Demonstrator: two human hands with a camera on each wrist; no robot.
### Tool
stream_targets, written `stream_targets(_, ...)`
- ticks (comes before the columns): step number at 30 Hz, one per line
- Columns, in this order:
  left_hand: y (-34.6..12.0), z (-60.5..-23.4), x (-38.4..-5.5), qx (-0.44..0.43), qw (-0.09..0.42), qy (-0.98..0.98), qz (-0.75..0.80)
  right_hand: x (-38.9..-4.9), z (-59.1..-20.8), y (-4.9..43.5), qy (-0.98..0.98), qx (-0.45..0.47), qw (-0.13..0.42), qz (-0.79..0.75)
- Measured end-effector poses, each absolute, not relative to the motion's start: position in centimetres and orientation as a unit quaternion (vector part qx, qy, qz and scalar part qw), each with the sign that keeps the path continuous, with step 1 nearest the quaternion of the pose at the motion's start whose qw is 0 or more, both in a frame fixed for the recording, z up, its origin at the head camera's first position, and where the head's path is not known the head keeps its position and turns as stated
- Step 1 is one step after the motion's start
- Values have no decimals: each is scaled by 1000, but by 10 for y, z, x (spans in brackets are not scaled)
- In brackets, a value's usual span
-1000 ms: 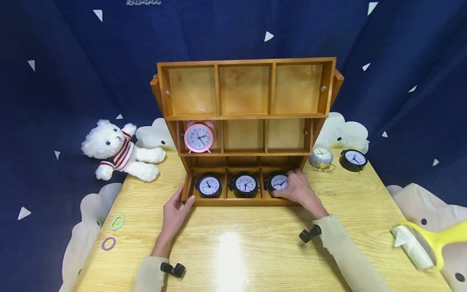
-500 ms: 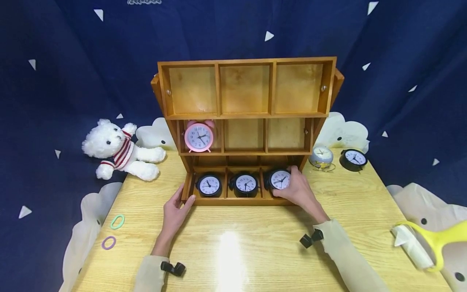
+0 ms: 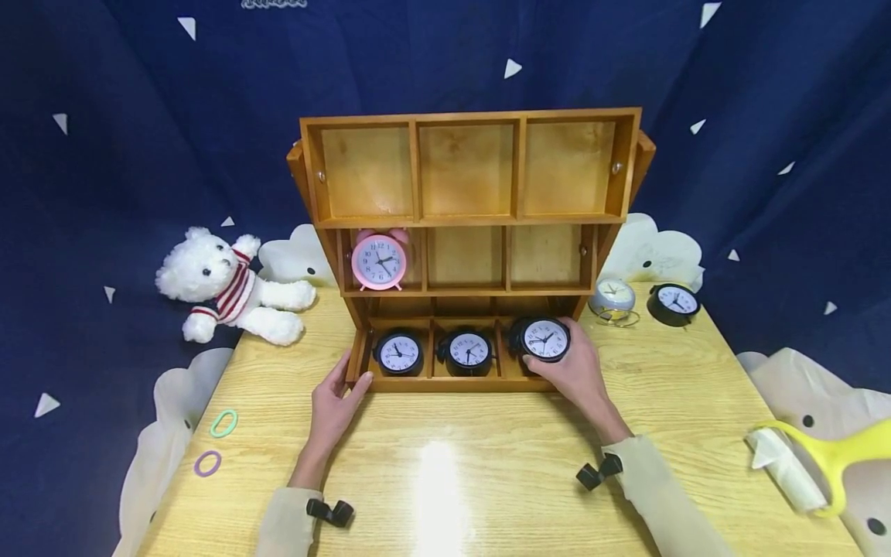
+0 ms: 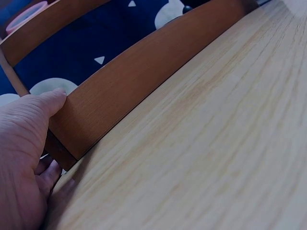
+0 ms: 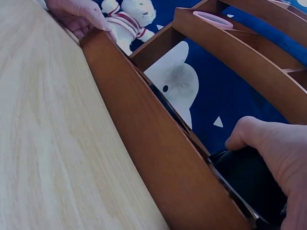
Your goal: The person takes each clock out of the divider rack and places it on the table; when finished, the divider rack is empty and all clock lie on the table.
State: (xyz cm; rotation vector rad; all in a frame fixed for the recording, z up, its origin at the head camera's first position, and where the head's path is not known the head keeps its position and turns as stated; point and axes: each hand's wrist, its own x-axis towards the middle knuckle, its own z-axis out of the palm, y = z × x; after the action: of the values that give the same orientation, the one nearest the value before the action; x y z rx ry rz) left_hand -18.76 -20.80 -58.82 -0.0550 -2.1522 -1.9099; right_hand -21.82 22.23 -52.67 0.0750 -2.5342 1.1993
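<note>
The three-tier wooden shelf (image 3: pixel 469 219) stands at the centre of the head view. My left hand (image 3: pixel 332 406) grips its lower left front corner, thumb (image 4: pixel 53 99) on the front board and fingers round the side in the left wrist view. With my right hand (image 3: pixel 583 367) I hold a black alarm clock (image 3: pixel 546 340) by its right side, raised and tilted over the bottom right compartment. In the right wrist view the black clock's dark casing (image 5: pixel 249 182) shows beneath the thumb. The left black clock (image 3: pixel 400 354) and middle black clock (image 3: pixel 469 353) sit in the bottom row's other compartments.
A pink alarm clock (image 3: pixel 379 261) stands in the middle tier's left compartment. Right of the shelf are a grey clock (image 3: pixel 614 297) and another black clock (image 3: pixel 674 305). A white teddy bear (image 3: pixel 233 288), green ring (image 3: pixel 223 424) and purple ring (image 3: pixel 207 463) lie left.
My right hand has lifted the black alarm clock slightly up and to the right from its compartment, its face now fully visible. The left hand has stayed at the shelf corner.
</note>
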Motion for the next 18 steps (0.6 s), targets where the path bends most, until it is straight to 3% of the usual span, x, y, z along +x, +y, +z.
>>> stream_targets(6,-208,-589,-188,-18,133,-741,-658,-214,-529,220,-881,22,192,432)
stream_targets(18,-208,-590,-189,-28,136,-739,-659,-206,-525,227,-880,-24,175,440)
